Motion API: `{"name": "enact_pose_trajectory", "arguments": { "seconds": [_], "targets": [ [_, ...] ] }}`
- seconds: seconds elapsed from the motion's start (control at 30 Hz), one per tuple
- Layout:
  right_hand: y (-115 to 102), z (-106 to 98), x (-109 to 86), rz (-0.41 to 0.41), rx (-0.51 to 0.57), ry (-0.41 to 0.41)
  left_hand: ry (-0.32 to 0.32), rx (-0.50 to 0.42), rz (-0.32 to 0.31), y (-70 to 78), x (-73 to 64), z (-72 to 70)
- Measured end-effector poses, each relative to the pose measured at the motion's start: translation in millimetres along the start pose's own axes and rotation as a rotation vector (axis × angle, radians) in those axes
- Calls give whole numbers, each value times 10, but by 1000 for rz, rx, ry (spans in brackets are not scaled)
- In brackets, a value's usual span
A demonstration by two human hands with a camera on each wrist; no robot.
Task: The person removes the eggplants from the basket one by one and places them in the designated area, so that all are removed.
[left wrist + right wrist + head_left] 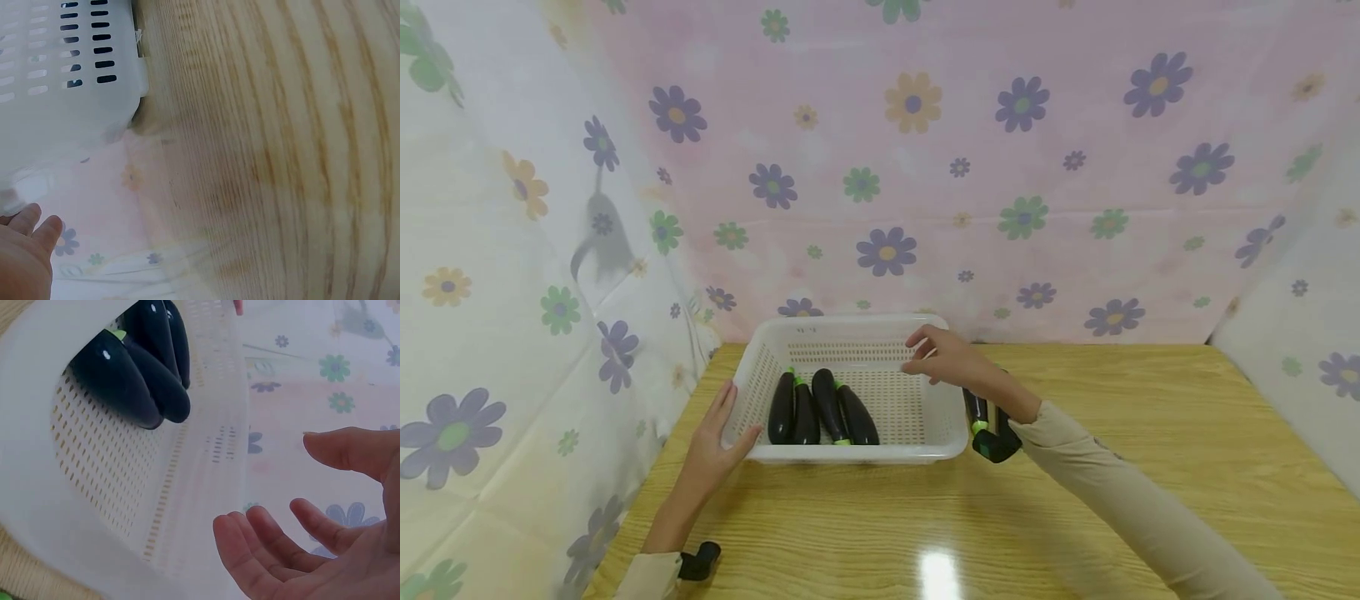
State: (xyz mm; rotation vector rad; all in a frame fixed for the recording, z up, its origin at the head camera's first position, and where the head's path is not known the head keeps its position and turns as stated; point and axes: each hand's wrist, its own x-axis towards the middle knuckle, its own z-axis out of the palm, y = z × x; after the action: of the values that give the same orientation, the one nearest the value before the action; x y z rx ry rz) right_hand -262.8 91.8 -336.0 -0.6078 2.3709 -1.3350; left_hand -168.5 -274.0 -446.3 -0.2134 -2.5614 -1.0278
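Note:
A white plastic basket [880, 452] with slotted walls stands on the wooden table. Several dark eggplants [827, 404] with green stem ends lie side by side in its left half. My left hand [715, 433] rests against the basket's left end, fingers fairly straight along the outside and thumb by the front corner. Over the right end of the basket hovers my right hand [951, 358]. Its thumb and loosely bent fingers [240, 550] stand apart with nothing between them. Just right of the basket lies another eggplant [975, 407], partly hidden by my right forearm.
The wooden table [1150, 433] extends to the right and in front of the basket. A flower-printed cloth [887, 167] hangs behind it and along both sides. Black wrist devices [700, 561] sit at both my wrists.

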Motion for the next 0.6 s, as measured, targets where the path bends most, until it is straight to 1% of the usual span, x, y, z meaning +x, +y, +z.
{"name": "enact_pose_trajectory", "arguments": {
  "seconds": [0.1, 0.3, 0.47, 0.6],
  "targets": [
    [-10, 52, 40, -3, -5, -27, 0, 4, 1, 0, -3, -2],
    [14, 162, 137, -13, 21, -74, -1, 14, 3, -11, 10, 6],
    [49, 258, 231, 29, 3, -97, 3, 24, 0, -26, 12, 16],
    [76, 336, 308, 63, 0, -132, 7, 23, -2, -30, -1, 14]
  ]
}}
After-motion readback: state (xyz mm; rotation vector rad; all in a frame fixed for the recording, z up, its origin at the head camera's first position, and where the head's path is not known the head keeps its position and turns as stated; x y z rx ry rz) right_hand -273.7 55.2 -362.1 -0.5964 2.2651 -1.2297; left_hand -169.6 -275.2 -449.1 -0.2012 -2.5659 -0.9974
